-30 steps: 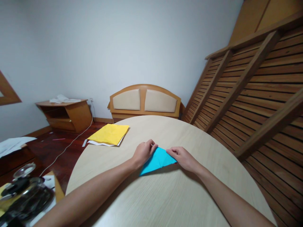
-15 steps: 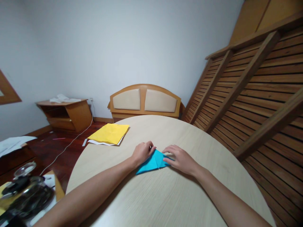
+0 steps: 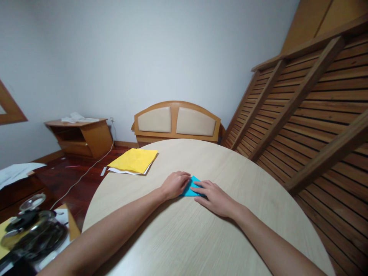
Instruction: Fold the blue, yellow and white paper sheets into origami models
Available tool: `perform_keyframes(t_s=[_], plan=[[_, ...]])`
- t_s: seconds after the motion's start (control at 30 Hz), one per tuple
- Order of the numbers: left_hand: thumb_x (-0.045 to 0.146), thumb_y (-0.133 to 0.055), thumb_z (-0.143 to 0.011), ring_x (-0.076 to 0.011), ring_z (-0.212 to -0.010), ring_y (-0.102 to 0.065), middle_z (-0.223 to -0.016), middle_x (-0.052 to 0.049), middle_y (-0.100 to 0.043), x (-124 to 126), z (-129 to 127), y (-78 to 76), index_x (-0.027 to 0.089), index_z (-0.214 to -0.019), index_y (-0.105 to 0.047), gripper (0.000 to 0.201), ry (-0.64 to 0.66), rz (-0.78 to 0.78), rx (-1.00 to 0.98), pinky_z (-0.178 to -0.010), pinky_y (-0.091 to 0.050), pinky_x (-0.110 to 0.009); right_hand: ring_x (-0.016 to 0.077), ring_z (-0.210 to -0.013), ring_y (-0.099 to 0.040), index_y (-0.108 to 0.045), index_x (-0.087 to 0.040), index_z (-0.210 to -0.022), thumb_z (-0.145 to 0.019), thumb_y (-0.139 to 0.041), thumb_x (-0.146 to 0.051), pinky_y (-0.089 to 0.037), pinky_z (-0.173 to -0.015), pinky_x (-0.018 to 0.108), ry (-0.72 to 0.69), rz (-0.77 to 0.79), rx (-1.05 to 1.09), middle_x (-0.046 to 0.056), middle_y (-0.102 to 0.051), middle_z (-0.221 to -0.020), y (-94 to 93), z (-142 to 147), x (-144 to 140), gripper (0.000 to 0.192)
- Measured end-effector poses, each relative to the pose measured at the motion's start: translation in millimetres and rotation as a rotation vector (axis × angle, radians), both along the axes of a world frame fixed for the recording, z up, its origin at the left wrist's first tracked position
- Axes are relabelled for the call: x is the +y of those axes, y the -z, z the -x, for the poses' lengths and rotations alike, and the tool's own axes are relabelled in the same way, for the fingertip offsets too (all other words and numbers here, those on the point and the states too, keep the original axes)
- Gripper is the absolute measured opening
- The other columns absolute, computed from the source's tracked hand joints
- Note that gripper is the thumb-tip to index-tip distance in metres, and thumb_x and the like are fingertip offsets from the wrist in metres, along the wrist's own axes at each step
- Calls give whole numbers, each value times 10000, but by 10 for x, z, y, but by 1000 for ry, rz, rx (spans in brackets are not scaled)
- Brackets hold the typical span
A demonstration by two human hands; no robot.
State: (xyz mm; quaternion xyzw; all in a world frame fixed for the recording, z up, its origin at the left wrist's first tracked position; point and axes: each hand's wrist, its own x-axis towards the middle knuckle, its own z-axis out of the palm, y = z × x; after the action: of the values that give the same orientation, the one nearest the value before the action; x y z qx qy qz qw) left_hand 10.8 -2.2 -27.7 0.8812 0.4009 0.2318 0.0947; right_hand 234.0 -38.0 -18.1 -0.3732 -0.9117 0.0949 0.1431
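Hands flat on a folded blue paper at the middle of the round desk

Grip of the left hand [image 3: 174,184] is loosely curled, its fingertips pressing down on the left edge of the blue paper [image 3: 192,188]; grip of the right hand [image 3: 214,198] is spread and laid flat, its fingers [image 3: 198,187] resting on the paper's right side. The paper lies flat on the desk [image 3: 201,237], tucked between the two hands and partly covered by both, so only a small blue patch shows. Neither hand pinches or lifts it. Well apart to the left, near the desk's far rim, lies a yellow sheet [image 3: 133,160] on top of white paper [image 3: 126,171]
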Motion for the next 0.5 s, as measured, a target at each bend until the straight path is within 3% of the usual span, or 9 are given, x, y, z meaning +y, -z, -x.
perform_keyframes(t_s=[0.1,0.2,0.27,0.4,0.5], plan=[[357,-409,-993,-269,-1386,-421,-1490,-96,-478,-11,65,35,234,-1406,-509,442,160,83,64,-1150,-285,-450,351,-1310,-448,-588,-293,-1359,-970,-471,-496,-344,-1062,544,78,15,-40,106,-512,-1463,33,-64,50,454],[471,-348,-1005,-311,-1485,-212,-1594,-101,-286,-40,104,38,228,-1522,-323,572,167,170,184,-1178,-185,-532,363,-1367,-387,-517,-288,-1426,-975,-437,-526,-312,-1088,556,105,50,-55,97,-430,-1530,50,-107,66,517],[483,-302,-1010,-319,-1497,-153,-1609,-113,-232,-55,120,24,197,-1542,-266,605,154,190,266,-1182,-170,-533,368,-1401,-341,-477,-282,-1457,-973,-418,-552,-277,-1112,559,112,78,-70,89,-385,-1557,51,-119,62,557],[429,-277,-1018,-316,-1483,-215,-1601,-136,-254,-44,162,0,148,-1532,-268,586,139,140,427,-1164,-245,-495,379,-1443,-260,-386,-267,-1511,-968,-367,-606,-228,-1144,551,149,127,-124,57,-303,-1597,36,-115,49,640],[345,-345,-1004,-282,-1396,-410,-1519,-129,-430,-17,215,-20,173,-1435,-434,472,168,2,475,-1119,-336,-433,379,-1459,-221,-324,-274,-1536,-977,-319,-611,-206,-1153,550,174,149,-162,27,-254,-1614,21,-105,42,653]])
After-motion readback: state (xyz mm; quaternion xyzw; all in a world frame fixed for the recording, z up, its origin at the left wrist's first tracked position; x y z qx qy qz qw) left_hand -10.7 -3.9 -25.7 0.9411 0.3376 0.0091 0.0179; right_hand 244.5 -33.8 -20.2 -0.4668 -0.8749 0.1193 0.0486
